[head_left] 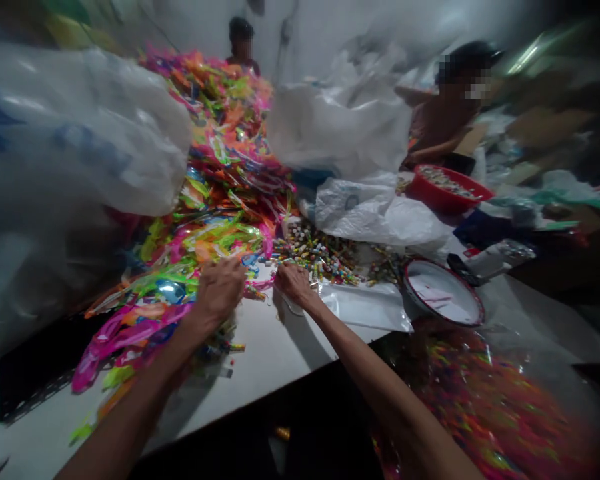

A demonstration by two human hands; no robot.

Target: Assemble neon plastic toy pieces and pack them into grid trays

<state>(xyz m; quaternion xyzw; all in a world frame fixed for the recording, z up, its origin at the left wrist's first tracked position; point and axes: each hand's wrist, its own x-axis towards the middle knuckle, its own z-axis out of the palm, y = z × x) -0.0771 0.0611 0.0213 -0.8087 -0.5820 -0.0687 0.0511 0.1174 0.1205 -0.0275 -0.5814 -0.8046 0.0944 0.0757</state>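
Note:
My left hand (220, 288) is closed at the near edge of a heap of bright, limp plastic pieces (215, 233) in pink, orange, green and blue. Across a small gap, my right hand (294, 283) is also closed, over the white table (265, 340). What either hand grips is hidden by the fingers and blur. A pink strip (264, 283) runs between the two hands, and a blue piece (253, 260) lies just beyond them. Small printed tubes (325, 257) are piled behind my right hand, with a few more beside my left wrist.
Big translucent bags (80, 133) bulge at the left. A clear plastic sleeve (365, 305) and a red-rimmed white basin (445, 293) stand right of my hands. Farther back are a red bowl (447, 190) of small pieces and two people. A bag of colourful pieces (485, 400) sits at lower right.

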